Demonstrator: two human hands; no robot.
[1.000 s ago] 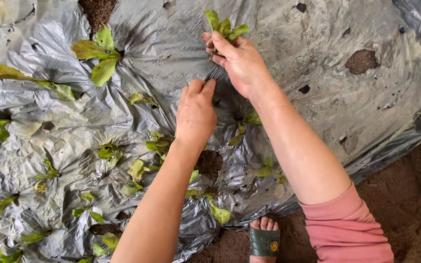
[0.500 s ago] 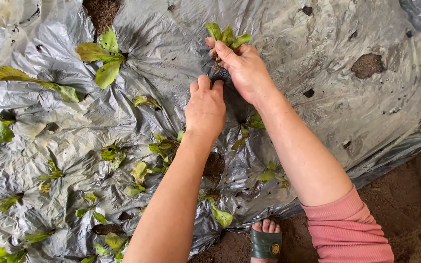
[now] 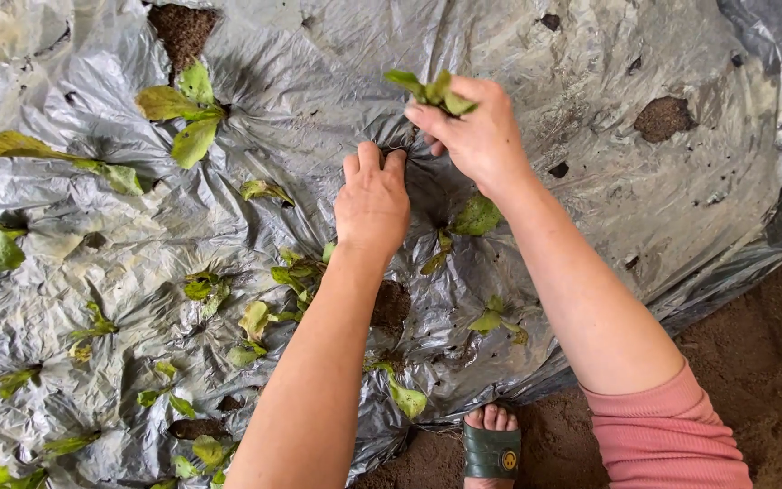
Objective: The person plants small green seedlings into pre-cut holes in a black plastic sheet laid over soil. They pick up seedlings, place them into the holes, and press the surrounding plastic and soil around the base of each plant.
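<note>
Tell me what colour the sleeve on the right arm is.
Pink, a ribbed pink sleeve, pushed up above the elbow; the head view shows it at lower right.

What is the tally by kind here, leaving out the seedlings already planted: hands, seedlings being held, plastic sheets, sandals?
Hands: 2 (left hand, right hand)
Held seedling: 1, in the right hand
Grey plastic sheet: 1
Green sandal: 1
Total: 5

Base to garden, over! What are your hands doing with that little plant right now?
Right hand gripping seedling above sheet. Left hand fingertips pressed into hole in grey plastic sheet. Nothing blocking the hole.
</note>
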